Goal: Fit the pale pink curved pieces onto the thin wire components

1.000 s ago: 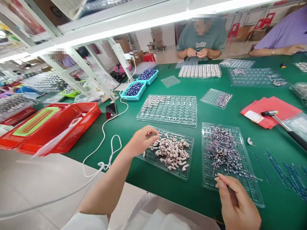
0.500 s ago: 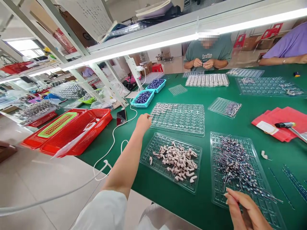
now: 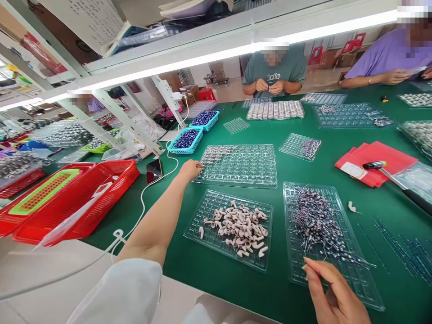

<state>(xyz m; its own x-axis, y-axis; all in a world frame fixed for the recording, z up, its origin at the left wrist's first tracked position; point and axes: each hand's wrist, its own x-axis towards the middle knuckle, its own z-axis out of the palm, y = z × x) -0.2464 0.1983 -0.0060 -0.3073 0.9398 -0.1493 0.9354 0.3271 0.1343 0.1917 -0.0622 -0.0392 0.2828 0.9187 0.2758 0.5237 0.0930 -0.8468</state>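
Observation:
My left hand (image 3: 191,170) reaches to the left edge of a clear moulded tray (image 3: 249,167), whose left-hand pockets hold small pale pieces. Its fingers are pinched together; anything between them is too small to make out. My right hand (image 3: 332,288) hovers over the front of another clear tray (image 3: 293,265), heaped with thin-legged wired parts (image 3: 315,220). Thumb and forefinger meet at the tips, and I cannot make out anything in them. Between the hands, a third clear tray (image 3: 199,245) carries a pile of pale curved hollow pieces (image 3: 241,225).
Red baskets (image 3: 111,193), a phone (image 3: 154,171) and a white cable (image 3: 143,202) lie left. Blue baskets (image 3: 185,140) of dark beads stand behind. Red bags (image 3: 374,157) and a black-handled tool (image 3: 415,198) are right. A low lamp shelf (image 3: 202,58) spans the bench; co-workers sit opposite.
The camera view has turned right, so everything sits further left. My left hand stays at the clear tray's left edge, and my right hand stays pinched above the wired parts.

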